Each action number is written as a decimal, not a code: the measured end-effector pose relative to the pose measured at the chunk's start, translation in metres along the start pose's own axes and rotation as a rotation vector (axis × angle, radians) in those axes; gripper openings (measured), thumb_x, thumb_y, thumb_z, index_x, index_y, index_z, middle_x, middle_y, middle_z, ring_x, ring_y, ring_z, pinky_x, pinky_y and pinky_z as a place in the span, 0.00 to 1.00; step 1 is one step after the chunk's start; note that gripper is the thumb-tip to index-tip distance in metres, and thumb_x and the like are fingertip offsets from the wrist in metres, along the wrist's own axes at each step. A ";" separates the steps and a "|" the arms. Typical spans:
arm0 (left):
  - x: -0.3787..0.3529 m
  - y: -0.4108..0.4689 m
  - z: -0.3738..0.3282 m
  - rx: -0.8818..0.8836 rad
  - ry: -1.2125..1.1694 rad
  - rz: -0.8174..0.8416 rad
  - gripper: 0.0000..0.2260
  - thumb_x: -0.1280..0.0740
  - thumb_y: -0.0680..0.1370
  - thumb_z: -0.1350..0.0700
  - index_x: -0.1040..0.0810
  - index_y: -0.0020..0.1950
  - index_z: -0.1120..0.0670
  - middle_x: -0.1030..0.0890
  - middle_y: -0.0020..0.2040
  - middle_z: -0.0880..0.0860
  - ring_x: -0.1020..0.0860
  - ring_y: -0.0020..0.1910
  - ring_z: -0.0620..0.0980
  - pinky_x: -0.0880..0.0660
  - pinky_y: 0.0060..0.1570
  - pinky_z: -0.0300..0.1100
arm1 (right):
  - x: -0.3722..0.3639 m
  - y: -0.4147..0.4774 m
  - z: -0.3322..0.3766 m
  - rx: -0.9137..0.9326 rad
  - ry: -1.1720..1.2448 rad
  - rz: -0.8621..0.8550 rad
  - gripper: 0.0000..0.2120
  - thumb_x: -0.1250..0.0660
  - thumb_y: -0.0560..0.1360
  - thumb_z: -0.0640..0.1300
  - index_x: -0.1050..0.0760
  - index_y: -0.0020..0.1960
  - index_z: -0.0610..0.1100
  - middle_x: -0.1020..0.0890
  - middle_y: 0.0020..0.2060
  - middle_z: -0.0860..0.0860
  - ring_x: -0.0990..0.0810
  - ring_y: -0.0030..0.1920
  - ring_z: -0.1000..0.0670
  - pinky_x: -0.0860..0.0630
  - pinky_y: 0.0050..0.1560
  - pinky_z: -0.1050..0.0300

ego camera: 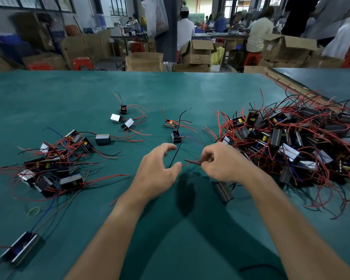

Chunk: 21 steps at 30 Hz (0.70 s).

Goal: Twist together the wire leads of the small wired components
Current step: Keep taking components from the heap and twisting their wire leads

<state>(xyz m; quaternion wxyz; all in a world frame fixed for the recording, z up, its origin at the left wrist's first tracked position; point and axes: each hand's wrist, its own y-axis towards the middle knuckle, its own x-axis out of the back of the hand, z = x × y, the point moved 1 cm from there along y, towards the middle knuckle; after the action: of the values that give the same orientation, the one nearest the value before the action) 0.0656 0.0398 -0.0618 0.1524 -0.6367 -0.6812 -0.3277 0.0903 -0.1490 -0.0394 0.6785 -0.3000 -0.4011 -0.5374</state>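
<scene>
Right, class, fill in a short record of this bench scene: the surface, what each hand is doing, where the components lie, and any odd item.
surface: green table
right hand: pinches red and black wire leads
left hand: fingers loosely curved, gripping nothing; thumb by the red lead's end
large pile of components: right of the hands
small pile: left of the hands
loose components: a few, mid-table
odd item: yellow rubber band, near left
</scene>
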 end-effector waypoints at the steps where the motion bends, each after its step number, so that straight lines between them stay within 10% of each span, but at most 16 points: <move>1: -0.001 0.000 0.000 0.013 -0.025 0.015 0.14 0.30 0.75 0.56 0.24 0.60 0.49 0.19 0.54 0.43 0.22 0.52 0.42 0.26 0.53 0.39 | -0.002 0.001 -0.001 0.006 0.003 0.009 0.07 0.34 0.74 0.46 0.26 0.36 0.52 0.23 0.30 0.57 0.25 0.33 0.56 0.33 0.34 0.61; 7: 0.002 0.001 0.003 0.076 -0.068 0.000 0.09 0.33 0.75 0.60 0.24 0.53 0.49 0.16 0.34 0.44 0.21 0.33 0.43 0.22 0.40 0.40 | -0.007 0.006 -0.007 0.017 0.048 -0.037 0.08 0.36 0.77 0.45 0.24 0.40 0.51 0.26 0.21 0.65 0.32 0.25 0.58 0.36 0.30 0.61; 14: 0.003 0.002 0.005 0.106 -0.118 -0.042 0.19 0.41 0.72 0.68 0.32 0.46 0.41 0.19 0.40 0.46 0.20 0.32 0.55 0.22 0.37 0.50 | -0.011 0.008 -0.006 0.007 0.280 -0.100 0.12 0.39 0.74 0.35 0.25 0.40 0.50 0.16 0.30 0.53 0.22 0.26 0.54 0.26 0.31 0.61; 21: 0.002 0.001 -0.003 0.050 -0.030 0.080 0.08 0.35 0.75 0.59 0.20 0.42 0.47 0.19 0.38 0.43 0.27 0.28 0.37 0.30 0.34 0.34 | -0.013 0.012 -0.008 -0.008 0.408 -0.130 0.11 0.42 0.77 0.34 0.28 0.43 0.49 0.17 0.29 0.52 0.19 0.27 0.51 0.20 0.35 0.52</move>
<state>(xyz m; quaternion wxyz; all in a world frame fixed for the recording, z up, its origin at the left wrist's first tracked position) 0.0656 0.0392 -0.0585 0.1709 -0.6644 -0.6652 -0.2947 0.1018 -0.1460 -0.0544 0.7082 -0.1612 -0.2720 -0.6313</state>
